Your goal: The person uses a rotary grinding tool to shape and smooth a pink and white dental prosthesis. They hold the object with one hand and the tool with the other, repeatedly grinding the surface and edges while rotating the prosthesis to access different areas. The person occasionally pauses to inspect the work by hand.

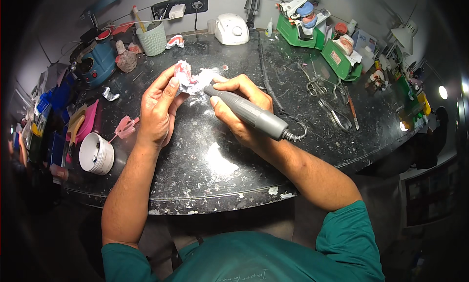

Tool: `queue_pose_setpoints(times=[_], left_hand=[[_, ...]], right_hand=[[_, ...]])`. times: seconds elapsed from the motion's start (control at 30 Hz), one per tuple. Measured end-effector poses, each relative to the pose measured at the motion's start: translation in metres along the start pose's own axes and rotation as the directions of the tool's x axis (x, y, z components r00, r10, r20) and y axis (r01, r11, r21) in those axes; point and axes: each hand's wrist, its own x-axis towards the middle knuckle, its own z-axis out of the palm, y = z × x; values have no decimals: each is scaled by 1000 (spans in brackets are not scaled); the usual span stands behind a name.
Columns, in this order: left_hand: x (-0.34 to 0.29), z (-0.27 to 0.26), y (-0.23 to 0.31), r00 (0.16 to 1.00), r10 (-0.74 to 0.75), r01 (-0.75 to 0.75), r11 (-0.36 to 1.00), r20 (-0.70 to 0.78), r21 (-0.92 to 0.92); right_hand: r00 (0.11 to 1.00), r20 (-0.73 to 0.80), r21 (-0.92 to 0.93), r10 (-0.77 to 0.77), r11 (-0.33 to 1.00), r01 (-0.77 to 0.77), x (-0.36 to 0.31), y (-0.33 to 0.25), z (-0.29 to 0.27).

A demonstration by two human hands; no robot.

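My left hand (159, 103) pinches a small pink and white piece (183, 75) that looks like a denture with plaster on it. In my right hand (246, 96) is a dark grey rotary handpiece (259, 119), fingers wrapped round its body. Its front end points left, toward the pink and white piece; whether the tip touches it I cannot tell. White crumbs and powder (207, 76) lie on the bench just behind and between my hands. A coiled cord (296, 137) leaves the handpiece's rear end.
On the black bench (195, 172) stand a white control box (232, 30), a pale cup of tools (152, 40) and a white tub (96, 154). Green boxes (337, 61) sit back right, hand tools (334, 115) nearer. A blue machine (95, 62) stands far left.
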Motion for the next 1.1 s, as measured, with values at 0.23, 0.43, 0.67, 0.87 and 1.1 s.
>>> queue_pose_setpoints(times=[0.23,0.43,0.67,0.87,1.1], left_hand=[[1,0,-1,1000,3,-3,1000,7,-11],[1,0,-2,1000,7,-7,1000,-13,-22],[3,-2,-1,1000,27,-26,995,16,-95],[3,-2,-3,1000,0,0,997,-8,-71],[2,-1,-4,1000,14,-13,996,4,-86]], right_hand=[[1000,12,-29,-8,1000,8,0,-3,-2],[1000,25,-5,-10,1000,10,0,-2,-3],[995,-40,-32,-96,995,95,-2,-7,3],[987,-15,-120,-159,980,156,1,-6,1],[991,-33,-72,-131,989,128,1,-1,3]])
